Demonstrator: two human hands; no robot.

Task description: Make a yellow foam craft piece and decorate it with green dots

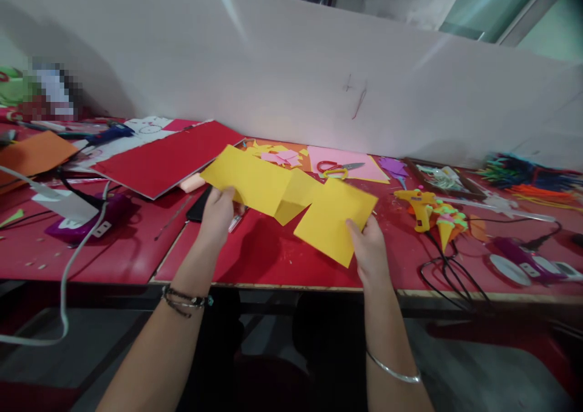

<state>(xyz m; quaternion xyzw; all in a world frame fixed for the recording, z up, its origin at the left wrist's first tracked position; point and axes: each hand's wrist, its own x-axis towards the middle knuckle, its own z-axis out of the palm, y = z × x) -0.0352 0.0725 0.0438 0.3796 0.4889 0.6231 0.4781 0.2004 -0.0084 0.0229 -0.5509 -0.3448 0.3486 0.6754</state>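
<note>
Yellow paper (257,180) stretches between my two hands above the red table, bent into panels with a crease near its middle. My left hand (218,209) pinches its left end by the lower edge. At the other side, my right hand (370,242) grips a squarish yellow panel (337,218), thumb on top. Whether that panel is joined to the rest or is a separate piece, I cannot tell. Behind the paper lie scissors (341,168) with red and yellow handles on a pink sheet (371,168). Yellow and pink paper scraps (285,156) lie beside them.
A red board (168,157) lies back left, with a dark phone-like object (197,209) near my left wrist. A yellow glue gun (419,206) with black cables stands right. Purple power strips (91,221) sit at both sides. Pipe cleaners (523,172) lie far right, before a pale partition (282,66).
</note>
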